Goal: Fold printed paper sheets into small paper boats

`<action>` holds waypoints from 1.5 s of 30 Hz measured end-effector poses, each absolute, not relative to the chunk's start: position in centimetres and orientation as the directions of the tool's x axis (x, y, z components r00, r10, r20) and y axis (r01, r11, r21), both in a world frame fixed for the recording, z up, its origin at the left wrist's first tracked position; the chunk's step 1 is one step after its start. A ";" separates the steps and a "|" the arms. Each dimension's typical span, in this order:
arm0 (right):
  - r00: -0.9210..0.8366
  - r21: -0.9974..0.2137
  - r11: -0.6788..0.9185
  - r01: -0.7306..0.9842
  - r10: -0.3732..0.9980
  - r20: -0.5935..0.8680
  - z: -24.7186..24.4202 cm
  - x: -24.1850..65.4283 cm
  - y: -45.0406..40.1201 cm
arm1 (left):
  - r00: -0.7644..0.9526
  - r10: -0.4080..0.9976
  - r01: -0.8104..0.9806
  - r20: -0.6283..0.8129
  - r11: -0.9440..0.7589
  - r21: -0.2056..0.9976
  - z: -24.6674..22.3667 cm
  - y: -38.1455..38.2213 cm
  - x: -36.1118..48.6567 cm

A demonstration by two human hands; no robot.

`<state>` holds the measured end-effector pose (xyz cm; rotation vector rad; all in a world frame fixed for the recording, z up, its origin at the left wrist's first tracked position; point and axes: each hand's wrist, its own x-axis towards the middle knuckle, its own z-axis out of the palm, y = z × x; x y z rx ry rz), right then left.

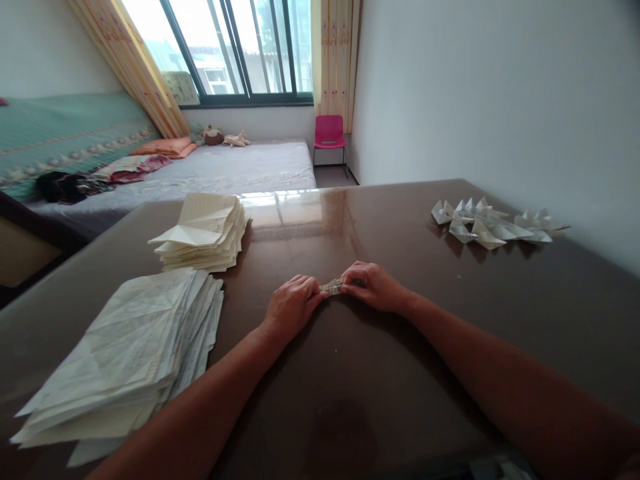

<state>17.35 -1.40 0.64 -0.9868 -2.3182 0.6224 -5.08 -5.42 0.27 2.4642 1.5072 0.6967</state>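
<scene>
Between my two hands, just above the brown table (300, 373), is a small folded piece of printed paper (332, 287). My left hand (296, 303) pinches its left end with thumb and fingers. On the other side, my right hand (371, 285) grips the right end the same way. Much of the paper is hidden by the fingertips, so its exact shape is unclear. Several folded paper boats (485, 223) stand grouped at the far right of the table.
A stack of creased printed sheets (125, 333) lies at the left, beside my left forearm. Behind it sits a smaller stack of yellowish paper (205, 230). Beyond the table are a bed (260, 163) and a pink chair (329, 132); a white wall (490, 93) borders the right.
</scene>
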 end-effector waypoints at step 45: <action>-0.523 -0.985 -0.165 0.052 0.836 -0.168 1.5 16.5 -2.3 | 0.191 0.981 0.327 0.026 -0.088 0.941 1.1 -5.1 -4.1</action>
